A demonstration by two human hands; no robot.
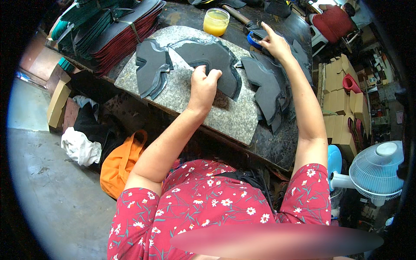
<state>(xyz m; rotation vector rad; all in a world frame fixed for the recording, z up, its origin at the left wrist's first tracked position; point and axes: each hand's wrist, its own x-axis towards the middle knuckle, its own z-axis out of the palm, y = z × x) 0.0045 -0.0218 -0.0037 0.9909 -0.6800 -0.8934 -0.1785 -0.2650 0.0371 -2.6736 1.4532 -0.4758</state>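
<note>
My left hand [205,88] is closed at the inner edge of a dark grey curved sheet piece [207,53], thumb and fingers pinching it on a speckled stone slab [123,80]. Farther right, my right hand [276,44] has its index finger stretched out and its thumb close to a round blue ring or lid [254,39]. I see nothing plainly held in it. Left on the slab lies a stack of similar grey pieces [151,67]. Several more cut pieces [268,89] overlap on the right, beneath my right forearm.
A jar of yellow paste [216,21] stands at the slab's far edge, near a hammer-like tool [237,16]. Tied stacks of red-edged sheets [125,37] fill the far left. A fan [376,169] and cartons [340,91] stand right; an orange bag [119,167] hangs lower left. Another person [336,22] sits far right.
</note>
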